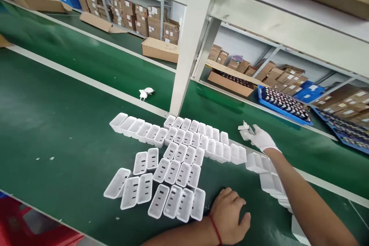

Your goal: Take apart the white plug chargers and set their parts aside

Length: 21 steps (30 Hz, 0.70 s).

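Several white plastic charger shells (pixel 175 161) lie in rows on the green belt (pixel 57 123) in front of me. My left hand (pixel 230 213), bare with a red thread round the wrist, rests palm down on the belt just right of the nearest row, fingers curled. My right hand (pixel 259 137), in a white glove, reaches out past the far row and is closed on a small white charger part (pixel 244 128). More shells (pixel 269 180) lie under my right forearm.
A white upright post (pixel 187 57) stands behind the shells. A lone white plug piece (pixel 146 92) lies on the far belt. Cardboard boxes (pixel 160 49), blue trays of parts (pixel 284 104) and a red bin (pixel 34 226) surround the line.
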Each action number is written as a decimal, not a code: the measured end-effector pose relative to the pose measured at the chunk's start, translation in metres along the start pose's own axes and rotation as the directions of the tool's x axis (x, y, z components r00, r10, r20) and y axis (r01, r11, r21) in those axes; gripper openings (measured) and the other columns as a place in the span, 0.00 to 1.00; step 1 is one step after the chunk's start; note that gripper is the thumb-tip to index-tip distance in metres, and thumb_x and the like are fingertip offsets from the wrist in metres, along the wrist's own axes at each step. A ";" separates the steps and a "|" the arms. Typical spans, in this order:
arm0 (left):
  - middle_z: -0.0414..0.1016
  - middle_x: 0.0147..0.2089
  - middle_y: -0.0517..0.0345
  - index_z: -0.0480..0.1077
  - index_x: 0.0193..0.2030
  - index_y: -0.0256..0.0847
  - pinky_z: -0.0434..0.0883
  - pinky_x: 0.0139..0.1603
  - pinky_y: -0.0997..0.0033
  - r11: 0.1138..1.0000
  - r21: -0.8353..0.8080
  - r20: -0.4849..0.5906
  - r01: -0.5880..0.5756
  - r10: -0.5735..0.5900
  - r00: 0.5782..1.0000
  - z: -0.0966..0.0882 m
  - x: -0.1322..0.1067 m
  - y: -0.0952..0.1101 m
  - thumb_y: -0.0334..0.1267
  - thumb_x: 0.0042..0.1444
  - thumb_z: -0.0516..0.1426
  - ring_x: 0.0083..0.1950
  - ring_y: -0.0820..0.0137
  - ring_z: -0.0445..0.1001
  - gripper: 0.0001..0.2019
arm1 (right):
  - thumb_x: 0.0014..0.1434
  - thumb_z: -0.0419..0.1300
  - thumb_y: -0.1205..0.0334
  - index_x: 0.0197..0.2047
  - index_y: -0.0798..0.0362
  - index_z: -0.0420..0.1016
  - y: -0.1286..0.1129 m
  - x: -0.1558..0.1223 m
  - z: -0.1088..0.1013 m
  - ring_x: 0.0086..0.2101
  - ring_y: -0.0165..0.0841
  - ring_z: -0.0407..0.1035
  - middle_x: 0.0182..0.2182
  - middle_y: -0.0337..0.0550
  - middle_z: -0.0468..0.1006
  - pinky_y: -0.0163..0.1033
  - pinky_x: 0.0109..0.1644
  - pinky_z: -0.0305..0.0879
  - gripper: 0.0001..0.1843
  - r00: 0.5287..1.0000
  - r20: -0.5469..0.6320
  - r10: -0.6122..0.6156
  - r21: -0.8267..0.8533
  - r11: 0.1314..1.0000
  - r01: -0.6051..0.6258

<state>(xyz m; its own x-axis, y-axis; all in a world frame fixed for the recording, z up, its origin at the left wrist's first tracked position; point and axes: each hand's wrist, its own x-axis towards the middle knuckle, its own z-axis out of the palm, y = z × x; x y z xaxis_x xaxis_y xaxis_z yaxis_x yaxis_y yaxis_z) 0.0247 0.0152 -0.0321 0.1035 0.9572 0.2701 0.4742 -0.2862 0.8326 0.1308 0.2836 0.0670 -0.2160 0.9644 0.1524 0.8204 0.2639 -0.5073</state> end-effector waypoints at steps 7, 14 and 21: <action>0.75 0.38 0.49 0.72 0.44 0.39 0.73 0.51 0.54 0.999 0.013 0.033 -0.045 0.045 0.998 -0.018 0.004 0.009 0.35 0.53 0.55 0.42 0.60 0.72 0.12 | 0.64 0.53 0.51 0.50 0.43 0.74 -0.014 -0.106 -0.043 0.36 0.47 0.75 0.34 0.46 0.80 0.52 0.42 0.68 0.16 0.996 -0.068 0.053 -0.010 0.998 -0.054; 0.71 0.49 0.45 0.65 0.55 0.38 0.72 0.55 0.57 0.997 0.047 0.005 -0.061 0.061 0.998 -0.025 0.004 0.009 0.31 0.61 0.48 0.52 0.61 0.71 0.16 | 0.67 0.48 0.56 0.56 0.56 0.72 0.000 -0.230 0.010 0.43 0.43 0.76 0.46 0.51 0.80 0.47 0.49 0.71 0.21 0.979 0.181 -0.091 -0.149 0.982 0.119; 0.47 0.70 0.31 0.48 0.68 0.34 0.73 0.54 0.50 0.888 0.459 -0.132 0.010 0.057 0.990 -0.033 0.022 0.017 0.29 0.64 0.44 0.65 0.50 0.62 0.25 | 0.66 0.49 0.58 0.55 0.50 0.74 0.023 -0.244 0.028 0.39 0.43 0.77 0.42 0.49 0.81 0.45 0.42 0.70 0.20 0.971 0.212 -0.108 -0.247 0.956 0.160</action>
<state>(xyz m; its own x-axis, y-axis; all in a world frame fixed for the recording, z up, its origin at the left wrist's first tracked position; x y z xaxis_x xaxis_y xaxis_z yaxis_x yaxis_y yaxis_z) 0.0056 0.0300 0.0039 0.0138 0.9252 0.3791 0.8238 -0.2254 0.5201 0.1870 0.0548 -0.0056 -0.4104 0.9116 0.0229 0.8804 0.4026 -0.2505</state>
